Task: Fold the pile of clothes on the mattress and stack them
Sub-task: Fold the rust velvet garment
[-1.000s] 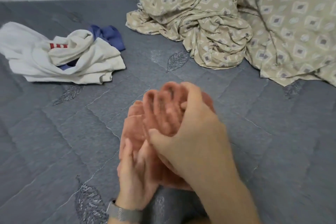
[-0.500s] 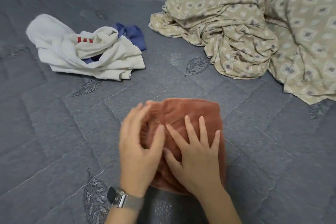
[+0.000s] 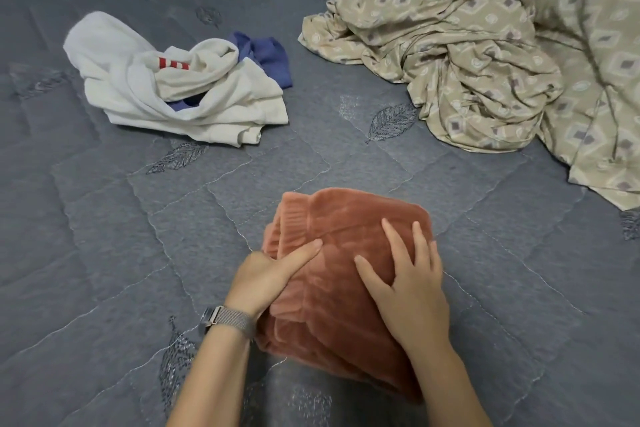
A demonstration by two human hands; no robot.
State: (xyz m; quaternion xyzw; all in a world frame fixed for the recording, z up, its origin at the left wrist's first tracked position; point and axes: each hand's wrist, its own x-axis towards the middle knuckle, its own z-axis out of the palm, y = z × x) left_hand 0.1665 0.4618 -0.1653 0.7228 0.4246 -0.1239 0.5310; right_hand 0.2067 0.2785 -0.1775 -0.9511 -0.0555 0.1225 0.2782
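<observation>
A folded rust-orange fleece garment (image 3: 349, 218) lies on the grey quilted mattress (image 3: 104, 218) in front of me. My left hand (image 3: 266, 276), with a mesh-band watch on its wrist, grips the garment's left edge: the thumb lies on top and the fingers are tucked out of sight under the layers. My right hand (image 3: 405, 284) presses flat on top of the garment with spread, straight fingers. At the back left sits the unfolded pile: a crumpled white garment (image 3: 138, 94) with a red mark, and a blue garment (image 3: 266, 55) partly under it.
A crumpled beige patterned sheet (image 3: 467, 55) covers the mattress's back right and runs down the right side. A pale wall stands behind the mattress. Bare quilted surface lies between the orange garment and the white pile.
The orange garment, held up between both hands a second ago, now lies folded on the mattress. My left hand has shifted to its left edge; my right hand stays flat on top.
</observation>
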